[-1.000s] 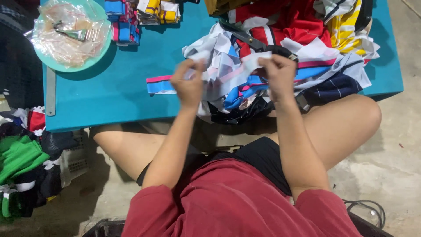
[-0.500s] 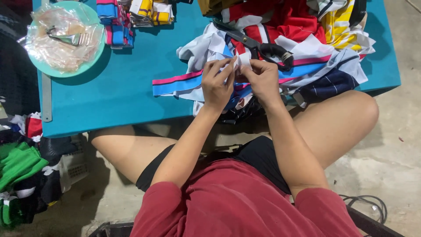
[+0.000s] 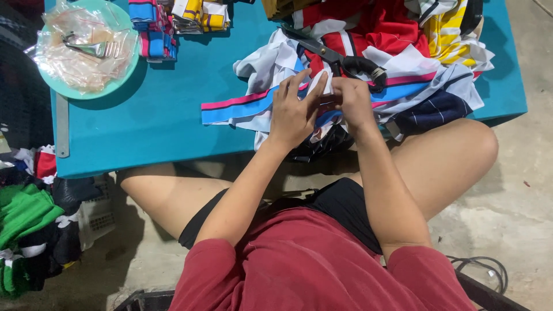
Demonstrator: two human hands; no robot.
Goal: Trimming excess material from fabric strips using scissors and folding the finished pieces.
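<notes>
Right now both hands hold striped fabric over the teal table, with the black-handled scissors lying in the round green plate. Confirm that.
Not quite: the head view shows the scissors lying on the fabric pile, not in the green plate. The rest holds.

I sit on a bare concrete floor (image 3: 518,190) in a small garment workshop, at a low teal table (image 3: 167,129) heaped with striped fabric strips (image 3: 403,69), black-handled scissors (image 3: 345,57) and folded bundles (image 3: 178,17).

Bare tabletop (image 3: 144,135) left of fabric pile (image 3: 403,75)
</notes>
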